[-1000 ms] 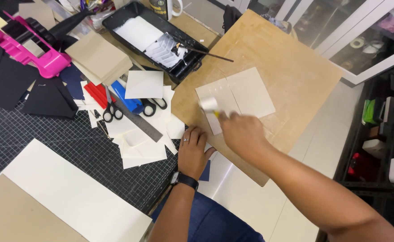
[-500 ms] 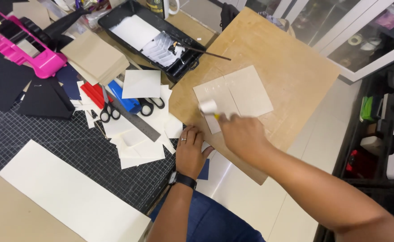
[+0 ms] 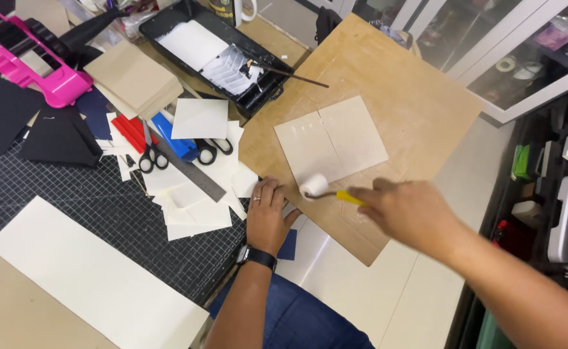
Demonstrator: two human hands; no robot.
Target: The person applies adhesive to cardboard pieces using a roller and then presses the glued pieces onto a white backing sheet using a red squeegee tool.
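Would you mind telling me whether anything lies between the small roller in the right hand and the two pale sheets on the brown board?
Nothing visible does. The right hand holds the small roller with its white head at the near edge of the pale sheets; the left hand rests beside them.

Card sheet (image 3: 331, 145) on board (image 3: 419, 97), tray (image 3: 167, 22) behind (scissors (image 3: 148, 158) left, seemingly on paper)

The left hand (image 3: 267, 216) lies flat, palm down, fingers spread forward, a watch on its wrist. The right hand (image 3: 405, 212) reaches in from the right, blurred, fingers curled closed in a grip.
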